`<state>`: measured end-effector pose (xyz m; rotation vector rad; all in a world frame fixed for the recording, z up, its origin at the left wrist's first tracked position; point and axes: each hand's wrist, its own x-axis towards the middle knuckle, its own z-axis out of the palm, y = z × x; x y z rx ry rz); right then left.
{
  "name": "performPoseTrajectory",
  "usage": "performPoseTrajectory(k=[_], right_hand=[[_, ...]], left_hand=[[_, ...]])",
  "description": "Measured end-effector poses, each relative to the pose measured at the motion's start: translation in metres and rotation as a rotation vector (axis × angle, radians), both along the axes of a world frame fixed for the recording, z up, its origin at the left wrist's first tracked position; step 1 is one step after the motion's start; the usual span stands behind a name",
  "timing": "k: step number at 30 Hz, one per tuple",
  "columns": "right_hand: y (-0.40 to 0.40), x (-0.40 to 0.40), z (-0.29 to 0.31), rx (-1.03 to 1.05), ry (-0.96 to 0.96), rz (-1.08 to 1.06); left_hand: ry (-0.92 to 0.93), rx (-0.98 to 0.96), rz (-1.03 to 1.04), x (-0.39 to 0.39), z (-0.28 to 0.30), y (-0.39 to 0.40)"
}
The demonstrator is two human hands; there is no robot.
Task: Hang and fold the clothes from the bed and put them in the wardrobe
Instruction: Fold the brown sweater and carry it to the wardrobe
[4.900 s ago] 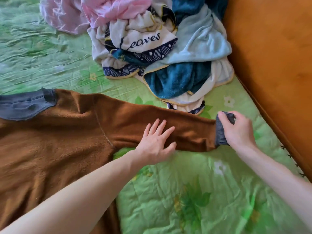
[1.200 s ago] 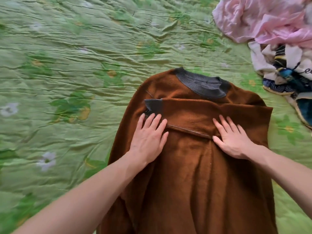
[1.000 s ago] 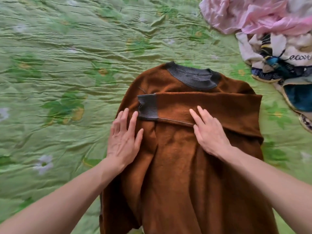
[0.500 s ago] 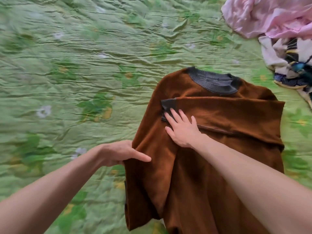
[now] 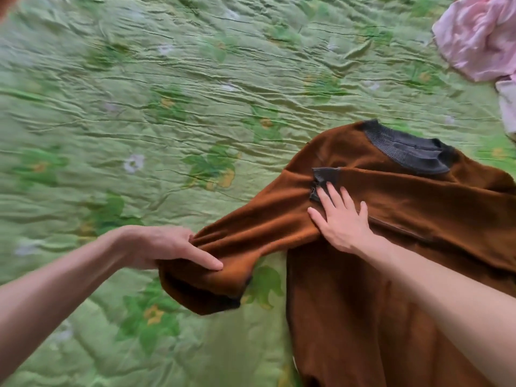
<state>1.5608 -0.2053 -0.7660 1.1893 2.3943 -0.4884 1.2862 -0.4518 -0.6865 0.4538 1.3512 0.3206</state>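
Green floral quilted bedspread [image 5: 173,88] fills most of frame, wrinkled, upper left blurred. Left hand [image 5: 164,247] at lower-left centre, forearm coming in from bottom left; fingers closed around a bunched brown sleeve [image 5: 240,244], index finger laid straight along the fabric. Sleeve is pulled out to the left of the body, lifted off the bedspread, its end drooping below the hand; cuff end dark and blurred, cannot tell detail. Brown sweater [image 5: 363,317] lies on the bed in the right half of frame, body running to the bottom edge, dark grey ribbed collar [image 5: 405,152] at upper right of the garment. Other sleeve folded across the chest, its grey ribbed cuff [image 5: 324,177] just left of centre-right. Right hand [image 5: 343,222] open and flat, fingers spread, pressing on the folded sleeve, fingertips touching the cuff; holds nothing. Right forearm enters from lower right, across the sweater body. Pink crumpled garment [image 5: 483,37] in upper right corner on the bedspread, well apart from the sweater; a pale fabric edge [image 5: 508,104] below it at the right border.
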Motion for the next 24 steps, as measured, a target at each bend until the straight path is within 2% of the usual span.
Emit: performPoseTrajectory(k=[3, 7, 10, 15, 18, 20, 22, 24], right_hand=[[-0.003, -0.002, -0.002, 0.024, 0.009, -0.016], [-0.005, -0.001, -0.005, 0.060, -0.009, -0.004], [-0.010, -0.003, -0.006, 0.091, 0.007, -0.021], [-0.019, -0.015, -0.004, 0.391, 0.300, 0.125], [-0.013, -0.042, 0.001, 0.415, 0.411, 0.300], [-0.004, -0.061, 0.005, 0.336, 0.310, 0.460], [0.008, -0.082, 0.015, 0.224, 0.116, 0.584], [0.021, -0.102, 0.028, 0.248, -0.028, 0.690]], left_hand=[[0.017, -0.015, -0.034, -0.014, 0.024, -0.003], [0.046, 0.077, 0.151, -0.045, 0.043, -0.015], [0.174, 0.115, 0.213, -0.065, 0.043, -0.031], [0.495, -0.023, 0.035, -0.093, 0.012, -0.076], [0.600, -0.014, 0.038, -0.097, -0.001, -0.095], [0.660, 0.012, 0.122, -0.094, -0.008, -0.108], [0.740, 0.063, 0.186, -0.091, -0.012, -0.118], [0.710, 0.110, 0.307, -0.089, -0.012, -0.125]])
